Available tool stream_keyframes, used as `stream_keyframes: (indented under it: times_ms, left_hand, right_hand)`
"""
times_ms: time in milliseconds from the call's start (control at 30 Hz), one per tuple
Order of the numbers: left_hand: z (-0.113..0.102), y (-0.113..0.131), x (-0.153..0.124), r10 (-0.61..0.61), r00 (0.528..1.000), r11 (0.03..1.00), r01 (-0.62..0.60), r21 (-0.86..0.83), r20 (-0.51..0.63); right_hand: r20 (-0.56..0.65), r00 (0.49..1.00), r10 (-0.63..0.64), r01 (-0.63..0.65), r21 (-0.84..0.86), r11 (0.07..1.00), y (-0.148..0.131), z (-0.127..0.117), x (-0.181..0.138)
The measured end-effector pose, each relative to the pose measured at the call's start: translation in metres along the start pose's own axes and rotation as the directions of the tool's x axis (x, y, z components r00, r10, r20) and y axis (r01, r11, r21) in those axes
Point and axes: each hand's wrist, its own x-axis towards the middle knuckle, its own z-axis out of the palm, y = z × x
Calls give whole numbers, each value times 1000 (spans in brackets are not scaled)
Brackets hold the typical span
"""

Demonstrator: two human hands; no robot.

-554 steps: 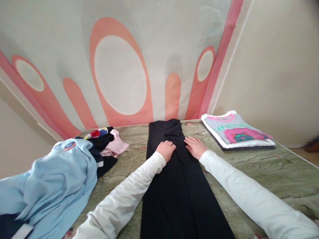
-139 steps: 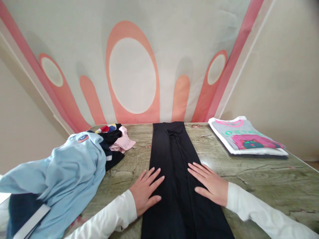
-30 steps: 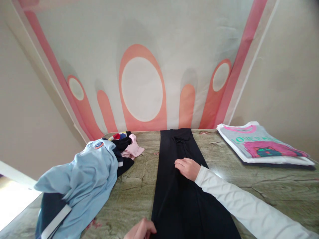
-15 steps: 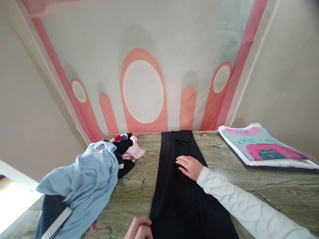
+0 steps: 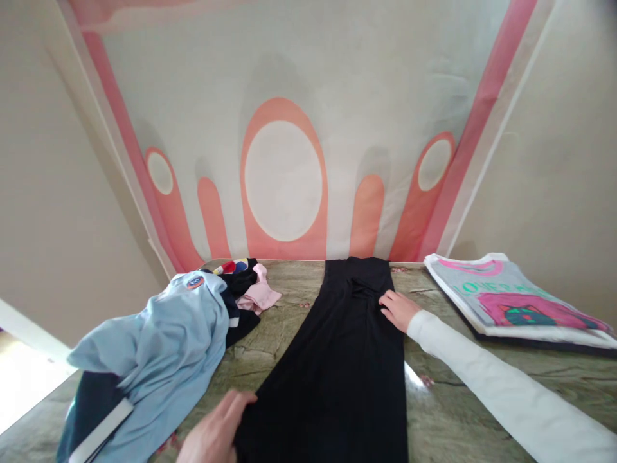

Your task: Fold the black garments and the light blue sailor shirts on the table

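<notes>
Black trousers (image 5: pixel 337 366) are laid flat on the tabletop (image 5: pixel 482 379), long axis running away from the body toward the wall. The left hand (image 5: pixel 212 434) is nearest, fingers pinched on the near left edge, which is pulled out sideways. The right hand (image 5: pixel 398 310) is rested loosely open at the far right edge by the waistband. Compared with half a second ago, the near end has been dragged left and widened, and the right hand has shifted off the middle to the far edge.
</notes>
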Motion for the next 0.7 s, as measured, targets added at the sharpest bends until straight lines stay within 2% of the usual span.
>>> stream_keyframes:
  times_ms: [67, 167, 233, 300, 400, 467, 533, 567, 700]
  left_hand:
    - [-16, -27, 15, -85, 996, 994, 84, 76, 5]
    - [-31, -60, 35, -98, 994, 986, 104, 134, -53]
    - [-32, -75, 44, -98, 992, 984, 109, 138, -82]
    - [-29, -85, 49, -105, 990, 985, 117, 131, -90]
    - [-21, -93, 48, -71, 992, 992, 81, 96, -102]
    - [-18, -98, 44, 6, 992, 999, 0, 51, -126]
    - [-14, -102, 38, 93, 982, 996, -94, 4, -167]
    - [-13, -103, 36, 125, 973, 991, -131, -15, -195]
    - [-7, -108, 30, 152, 937, 980, -185, -77, -316]
  right_hand:
    - [39, 997, 66, -63, -72, 995, -20, -9, -23]
    - [134, 980, 145, -130, -117, 985, -52, -22, -59]
    - [184, 971, 153, -138, -94, 986, -66, -29, -75]
    - [234, 967, 98, -100, -7, 995, -63, -37, -78]
    - [294, 956, -7, -58, 213, 975, -25, -49, -49]
    - [217, 968, 127, -176, 228, 958, 12, -54, -15]
    - [99, 941, 325, -339, 230, 912, 46, -54, 20]
    - [32, 923, 382, -376, 269, 886, 59, -52, 36]
    - [-17, 918, 397, -373, 309, 875, 85, -29, 83]
